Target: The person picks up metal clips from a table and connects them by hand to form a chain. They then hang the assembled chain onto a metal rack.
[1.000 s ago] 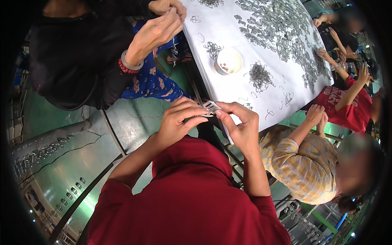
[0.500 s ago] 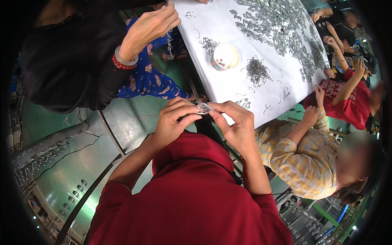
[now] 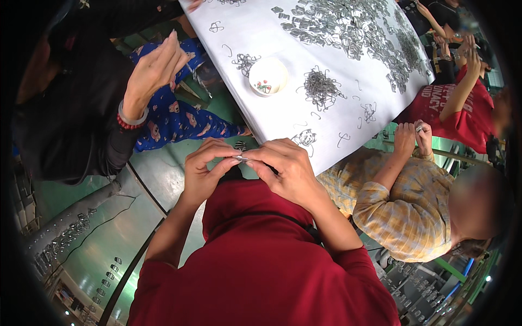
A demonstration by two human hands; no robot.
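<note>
Metal piece [image 3: 240, 158] | both hands [image 3: 287, 169] pinched on it | mostly finger-covered, shape unclear | white table [image 3: 269, 119] cut off at top

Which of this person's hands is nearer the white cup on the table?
Right. The right hand is below the cup in the picture; the left hand is farther off, below and to its left.

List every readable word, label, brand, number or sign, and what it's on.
Red shirt on a co-worker at right: pale block lettering, skewed; wording not transcribed here.
White cup on the table: small red and green marks, too small to tell whether any are text.
Small metal piece between the left hand and right hand: no lettering can be made out.
No other readable text found.
</note>
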